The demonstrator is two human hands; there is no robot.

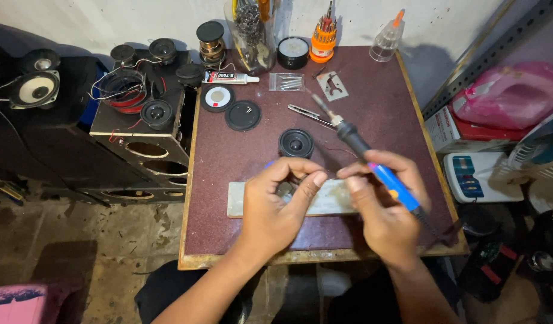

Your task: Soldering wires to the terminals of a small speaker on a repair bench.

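I see the right hand (384,201) gripping a blue-handled soldering iron (372,162), tip aimed toward the worktop's (378,96) far edge. Left hand (282,201) pinches closed on a small part, mostly hidden, over a grey slab (240,198) near the front edge. A small round speaker (296,143) sits just beyond, mid-worktop.

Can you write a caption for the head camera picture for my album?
Right hand holds a blue soldering iron; left hand pinches something small.
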